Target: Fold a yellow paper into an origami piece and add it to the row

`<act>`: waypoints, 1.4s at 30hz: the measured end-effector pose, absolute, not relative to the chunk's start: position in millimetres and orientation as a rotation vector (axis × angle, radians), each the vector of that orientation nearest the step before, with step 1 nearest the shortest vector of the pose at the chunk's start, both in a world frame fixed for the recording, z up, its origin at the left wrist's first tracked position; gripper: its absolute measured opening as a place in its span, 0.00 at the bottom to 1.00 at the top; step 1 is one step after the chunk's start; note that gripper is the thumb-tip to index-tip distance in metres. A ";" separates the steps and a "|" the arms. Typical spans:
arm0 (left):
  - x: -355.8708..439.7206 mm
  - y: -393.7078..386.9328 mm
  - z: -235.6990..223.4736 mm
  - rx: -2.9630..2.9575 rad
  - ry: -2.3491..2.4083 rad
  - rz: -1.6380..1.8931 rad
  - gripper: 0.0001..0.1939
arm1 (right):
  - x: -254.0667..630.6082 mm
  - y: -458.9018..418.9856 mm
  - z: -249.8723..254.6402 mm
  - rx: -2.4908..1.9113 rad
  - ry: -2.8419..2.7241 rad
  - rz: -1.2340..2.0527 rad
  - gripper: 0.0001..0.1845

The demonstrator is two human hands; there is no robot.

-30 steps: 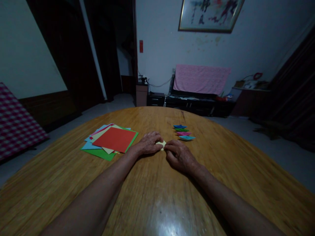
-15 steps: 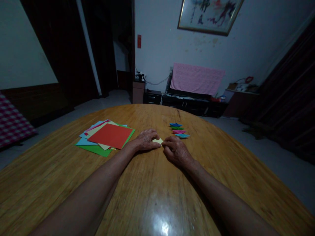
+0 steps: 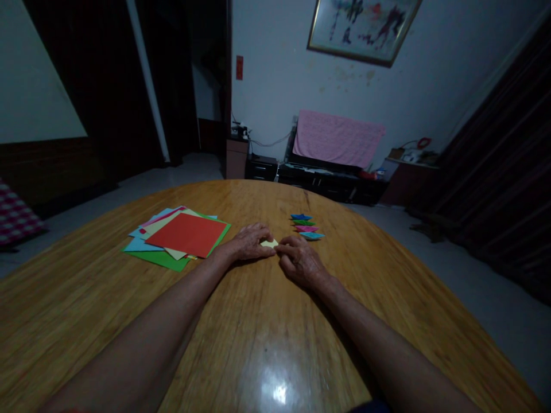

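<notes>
A small piece of folded pale yellow paper (image 3: 269, 244) lies on the wooden table (image 3: 241, 321) between my hands. My left hand (image 3: 253, 241) holds its left part, thumb in front and fingers behind. At its right corner, the fingertips of my right hand (image 3: 301, 259) are pinched on the paper, the other fingers curled. Part of the paper is hidden under my fingers. Just beyond my right hand, several small folded paper boats stand in a row: dark blue (image 3: 301, 217), green (image 3: 303, 223), pink (image 3: 306, 229) and light blue (image 3: 311, 236).
Left of my left forearm lies a loose stack of coloured paper sheets, a red sheet (image 3: 187, 234) on top. Past the table's far edge stand a low black cabinet (image 3: 327, 180) and a pink cloth (image 3: 338, 137) draped over a flat object.
The whole view has shifted slightly, so everything sits a little further left. Both hands keep their hold on the yellow paper, with hardly any change in the fingers.
</notes>
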State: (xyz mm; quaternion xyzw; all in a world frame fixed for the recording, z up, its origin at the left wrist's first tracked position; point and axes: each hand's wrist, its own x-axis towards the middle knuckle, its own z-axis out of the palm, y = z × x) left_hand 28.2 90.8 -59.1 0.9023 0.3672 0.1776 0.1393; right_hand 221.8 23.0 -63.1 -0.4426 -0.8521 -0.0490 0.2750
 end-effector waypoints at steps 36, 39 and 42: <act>59.2 81.0 -48.4 1.075 0.864 1.043 0.07 | 208.1 34.3 -65.0 -0.988 -1.182 1.107 0.20; 59.6 83.4 -49.0 0.987 0.812 1.030 0.05 | 207.3 31.5 -60.9 -0.926 -1.095 1.214 0.20; 60.2 86.9 -51.5 0.909 0.744 1.050 0.04 | 207.2 29.8 -58.6 -0.881 -1.114 1.286 0.19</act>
